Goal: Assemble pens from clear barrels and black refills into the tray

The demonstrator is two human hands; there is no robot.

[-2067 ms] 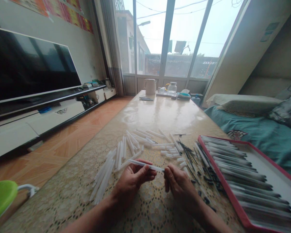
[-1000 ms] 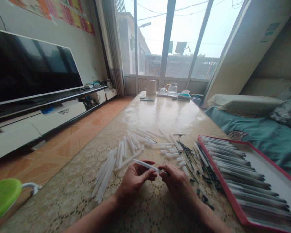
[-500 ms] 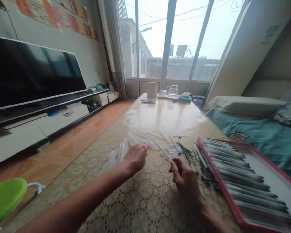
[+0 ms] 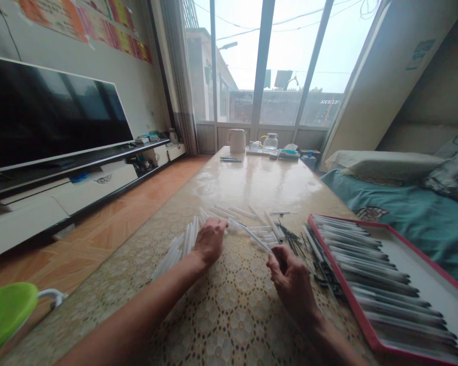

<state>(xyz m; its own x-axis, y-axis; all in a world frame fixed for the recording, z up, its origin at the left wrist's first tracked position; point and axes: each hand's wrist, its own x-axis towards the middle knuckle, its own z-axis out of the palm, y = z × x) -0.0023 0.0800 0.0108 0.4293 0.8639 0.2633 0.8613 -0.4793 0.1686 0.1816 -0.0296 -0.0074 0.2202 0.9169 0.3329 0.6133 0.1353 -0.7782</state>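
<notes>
Patterned table (image 4: 236, 300) with tubes (image 4: 191, 236), tray (image 4: 420, 269)

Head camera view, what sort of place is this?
Probably a home's living room: a large TV stands on a low cabinet, and a teal cover lies over what looks like a sofa or bed beside the table.

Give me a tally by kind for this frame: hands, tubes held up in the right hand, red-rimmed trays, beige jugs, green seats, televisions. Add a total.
Left hand and right hand: 2
White tube, held: 1
Red-rimmed tray: 1
Beige jug: 1
Green seat: 1
Television: 1
Total: 7
</notes>
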